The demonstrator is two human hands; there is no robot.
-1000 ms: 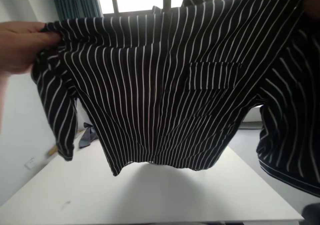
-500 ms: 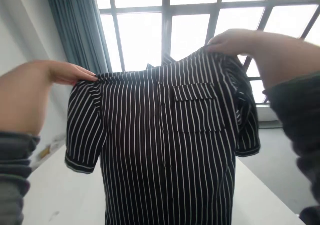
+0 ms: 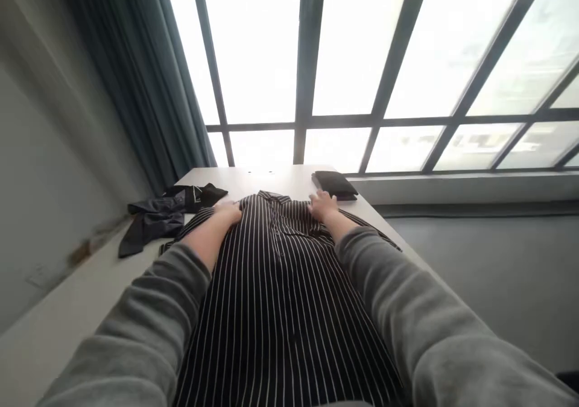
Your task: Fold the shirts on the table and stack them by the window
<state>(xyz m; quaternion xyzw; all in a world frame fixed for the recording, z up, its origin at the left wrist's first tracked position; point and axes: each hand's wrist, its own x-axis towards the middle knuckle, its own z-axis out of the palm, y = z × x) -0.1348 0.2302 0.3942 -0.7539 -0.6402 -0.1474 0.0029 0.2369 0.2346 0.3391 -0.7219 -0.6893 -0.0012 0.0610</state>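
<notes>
A black short-sleeved shirt with white stripes (image 3: 280, 298) lies front up along the white table (image 3: 67, 328), its collar at the far end and its lower part running toward me. At the shoulder on the left, my left hand (image 3: 228, 211) is closed on the cloth. My right hand (image 3: 322, 206) grips the other shoulder, its fingers bent and partly hidden by the hand itself. The sleeves spread out to either side, partly behind my forearms.
Left of the shirt lies a loose heap of dark clothes (image 3: 154, 217). A folded black garment (image 3: 335, 184) rests at the far right edge of the table. Beyond stand a large window (image 3: 310, 81) and a blue-grey curtain (image 3: 136, 75).
The shirt, held up by its shoulders before the window, has come down onto the table. Both hands have gone down and forward with it. The heap and folded garment now show.
</notes>
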